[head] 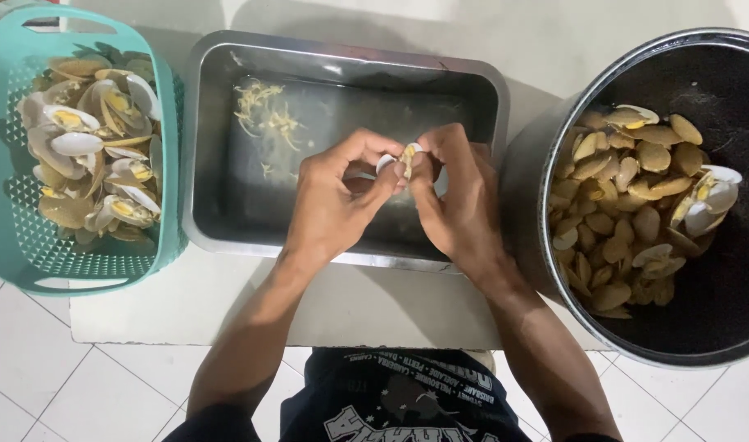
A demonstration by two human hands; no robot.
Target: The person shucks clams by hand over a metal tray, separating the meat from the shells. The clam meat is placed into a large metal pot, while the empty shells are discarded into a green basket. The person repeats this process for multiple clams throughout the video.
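Centrally, clam (407,155) above tray rim (341,254).

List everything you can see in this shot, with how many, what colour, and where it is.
Basket: one, teal plastic, far left, filled with opened shells.
Opened shells: many, white and tan with yellow bits, piled in the basket.
Metal tray: one, silver, centre, under the hands.
Clam meat: a small scattered heap, pale yellow, in the tray's upper left.
Pot: one, dark with a metal rim, right.
Clams: many, tan, mostly shut, heaped on the pot's left side.
Mat: one, white, under the containers.
Floor: white tiles, bottom.
Open clam: one, white with yellow inside, held between both hands.
Left hand: gripping the open clam.
Right hand: gripping the open clam.
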